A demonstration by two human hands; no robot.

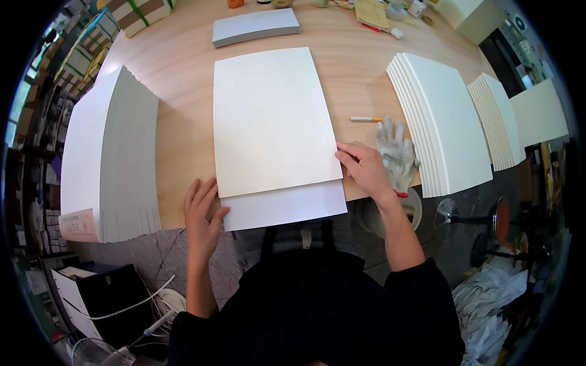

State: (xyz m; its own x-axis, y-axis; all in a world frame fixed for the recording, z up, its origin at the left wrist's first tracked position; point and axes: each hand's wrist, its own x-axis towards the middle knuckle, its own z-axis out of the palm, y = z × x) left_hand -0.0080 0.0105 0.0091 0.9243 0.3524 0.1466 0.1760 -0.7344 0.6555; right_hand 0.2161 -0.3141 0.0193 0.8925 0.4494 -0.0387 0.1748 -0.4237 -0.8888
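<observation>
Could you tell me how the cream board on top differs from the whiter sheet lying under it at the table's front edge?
The cream rectangular board is warmer in tone; the white sheet beneath it is cooler, faintly bluish. The board lies in full view, while only the sheet's near strip shows. The right hand pinches the board's right edge; the left hand touches the sheet's left corner. Both are flat, rectangular, and lie on the wooden table.

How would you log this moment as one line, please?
left hand: on sheet | right hand: on board | glove: beside
</observation>
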